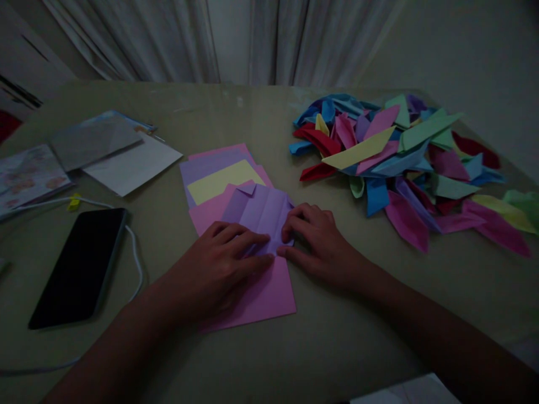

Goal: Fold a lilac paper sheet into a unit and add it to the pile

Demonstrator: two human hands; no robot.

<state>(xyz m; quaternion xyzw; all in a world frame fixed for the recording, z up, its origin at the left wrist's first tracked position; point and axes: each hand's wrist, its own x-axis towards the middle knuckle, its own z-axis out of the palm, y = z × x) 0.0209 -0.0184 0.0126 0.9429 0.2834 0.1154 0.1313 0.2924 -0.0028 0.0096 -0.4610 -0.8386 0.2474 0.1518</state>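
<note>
A creased purple sheet (266, 209) lies on a stack of coloured paper, with one small corner folded over at its upper left. My left hand (229, 261) rests on the sheet's lower left, fingers bent and pressed down on it. At the right edge of the sheet, my right hand (314, 238) is closed, its thumb and curled fingers gripping the paper near its lower right corner. Beneath are a pink sheet (269, 294), a yellow sheet (223, 182) and other purple and pink sheets, partly hidden by my left hand.
A large pile of folded coloured papers (404, 163) covers the back right of the table. A black phone (80, 266) and a white cable (137, 258) lie at the left, with white paper (135, 163) and a printed booklet (31, 174) behind. Curtains hang beyond the table.
</note>
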